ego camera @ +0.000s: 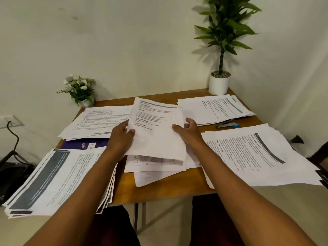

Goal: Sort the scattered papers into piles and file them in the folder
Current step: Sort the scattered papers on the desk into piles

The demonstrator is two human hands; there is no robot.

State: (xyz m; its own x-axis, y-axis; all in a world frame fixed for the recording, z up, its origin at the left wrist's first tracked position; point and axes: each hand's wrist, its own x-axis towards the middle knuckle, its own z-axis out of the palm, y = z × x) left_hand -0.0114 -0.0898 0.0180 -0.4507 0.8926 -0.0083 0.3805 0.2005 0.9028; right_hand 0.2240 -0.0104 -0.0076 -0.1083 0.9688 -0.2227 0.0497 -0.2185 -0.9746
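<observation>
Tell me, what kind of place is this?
Probably a small office or home study corner. A wooden table sits in a wall corner, piles of printed papers cover it, and a stapler lies among them. The left hand and right hand hold one sheet.

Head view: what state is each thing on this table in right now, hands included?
Left hand, grips the held paper's left edge.
Right hand, grips its right edge.
Held paper, lifted off the table, printed side up.
Folder, flat, mostly covered.
Front left pile, fanned, overhanging the table edge.
Right pile, overhanging the edge too.
Stapler, lying flat, untouched.
Tall plant, upright.
</observation>
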